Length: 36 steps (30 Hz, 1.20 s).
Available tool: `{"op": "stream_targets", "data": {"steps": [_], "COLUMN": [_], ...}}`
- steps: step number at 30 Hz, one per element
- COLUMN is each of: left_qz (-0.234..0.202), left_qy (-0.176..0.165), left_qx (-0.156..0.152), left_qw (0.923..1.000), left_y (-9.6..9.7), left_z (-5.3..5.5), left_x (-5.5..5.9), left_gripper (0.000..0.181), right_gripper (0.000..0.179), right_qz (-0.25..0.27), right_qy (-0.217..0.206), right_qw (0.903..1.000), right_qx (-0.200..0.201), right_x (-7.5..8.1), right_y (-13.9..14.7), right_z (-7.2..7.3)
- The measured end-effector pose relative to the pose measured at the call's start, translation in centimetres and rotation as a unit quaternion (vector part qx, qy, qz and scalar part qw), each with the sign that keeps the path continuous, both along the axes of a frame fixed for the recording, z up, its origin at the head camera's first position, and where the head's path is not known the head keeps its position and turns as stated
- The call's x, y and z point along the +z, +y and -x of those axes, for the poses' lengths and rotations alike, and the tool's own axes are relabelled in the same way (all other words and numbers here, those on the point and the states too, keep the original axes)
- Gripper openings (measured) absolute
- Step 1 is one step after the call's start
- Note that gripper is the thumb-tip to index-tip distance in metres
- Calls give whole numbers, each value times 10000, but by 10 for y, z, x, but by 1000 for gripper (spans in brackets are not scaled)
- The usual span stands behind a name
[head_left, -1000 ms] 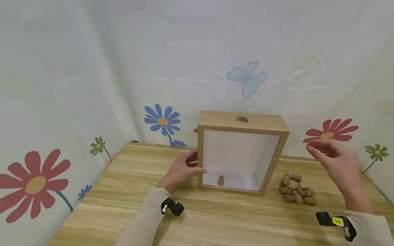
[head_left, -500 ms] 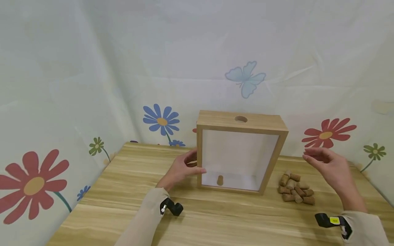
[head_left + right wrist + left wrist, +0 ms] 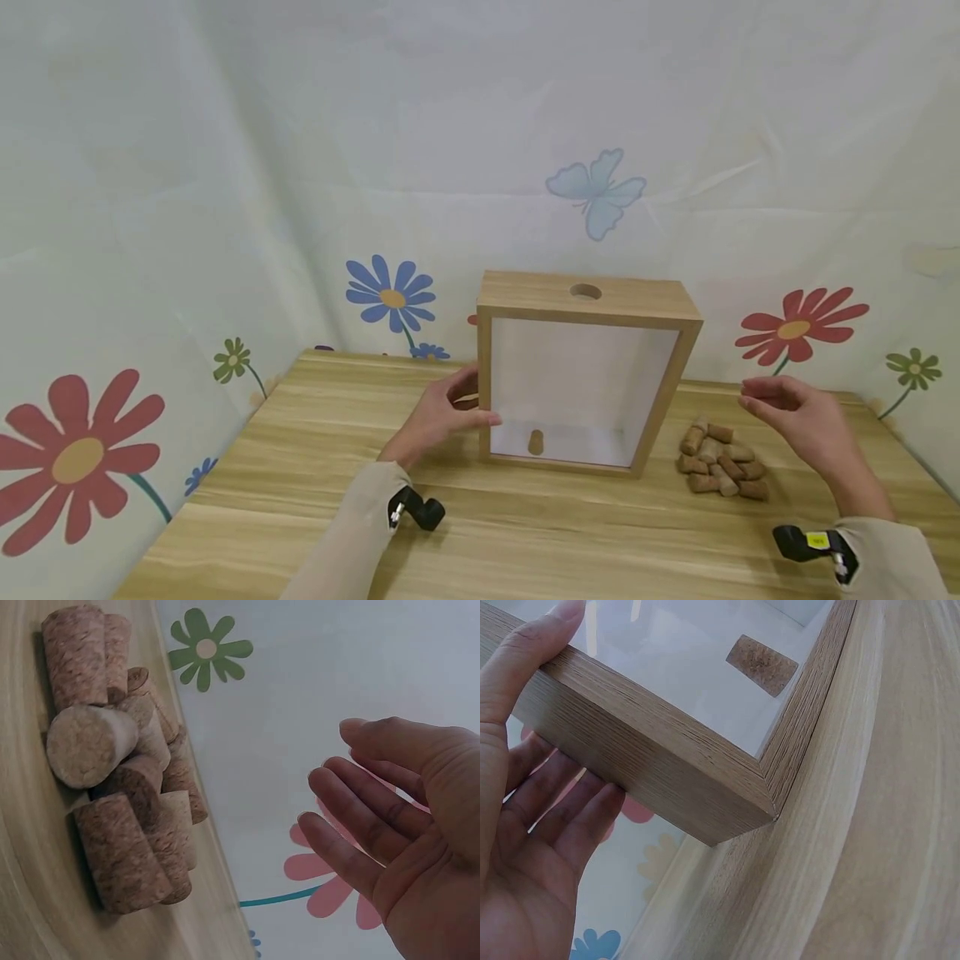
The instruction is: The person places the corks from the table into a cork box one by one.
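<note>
A wooden box frame [image 3: 585, 315] with a clear front and a round hole in its top stands upright on the table. Inside it, one cork [image 3: 536, 442] stands near the lower left. My left hand [image 3: 442, 412] grips the box's left side, thumb over the front edge [image 3: 544, 645] and fingers at the side and back. My right hand [image 3: 798, 417] hovers above and to the right of a heap of corks [image 3: 723, 462]. In the right wrist view its fingers are loosely bent, holding nothing, apart from the piled corks [image 3: 120, 851].
The wood-grain table [image 3: 525, 533] runs back to a pale cloth [image 3: 420, 150] printed with flowers and a butterfly. The cork heap lies just right of the box. Each wrist carries a small black camera [image 3: 423, 510].
My right hand has come down toward the cork heap. My left hand keeps its grip on the box, and the cork inside stands where it was.
</note>
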<state>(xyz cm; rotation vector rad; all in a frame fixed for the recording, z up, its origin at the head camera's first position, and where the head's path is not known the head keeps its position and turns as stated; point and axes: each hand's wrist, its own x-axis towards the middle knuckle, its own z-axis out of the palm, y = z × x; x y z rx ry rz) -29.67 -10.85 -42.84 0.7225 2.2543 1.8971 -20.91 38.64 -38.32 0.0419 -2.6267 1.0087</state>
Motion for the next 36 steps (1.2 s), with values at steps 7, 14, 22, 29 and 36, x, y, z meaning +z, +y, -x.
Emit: {"op": "stream_targets", "data": {"steps": [7, 14, 22, 29, 36], "left_qz": [18, -64, -39, 28, 72], "left_qy": [-51, -49, -76, -40, -35], "left_qx": [17, -29, -44, -26, 2], "left_qw": [10000, 10000, 10000, 10000, 10000], "left_y": [0, -1, -1, -1, -1], "left_z": [-1, 0, 1, -1, -1], "left_x": [1, 1, 0, 2, 2], "left_gripper": [84, 83, 82, 83, 82], "right_gripper": [44, 41, 39, 39, 39], "right_qz": [-144, -180, -180, -286, -325], "right_qy": [-100, -125, -74, -236, -377], "right_qw": [9998, 9997, 9997, 9992, 9986], "right_qx": [6, 101, 153, 114, 174], "right_x": [-8, -15, -22, -26, -30], "right_y": [5, 11, 16, 21, 23], "right_z": [3, 5, 6, 7, 9]}}
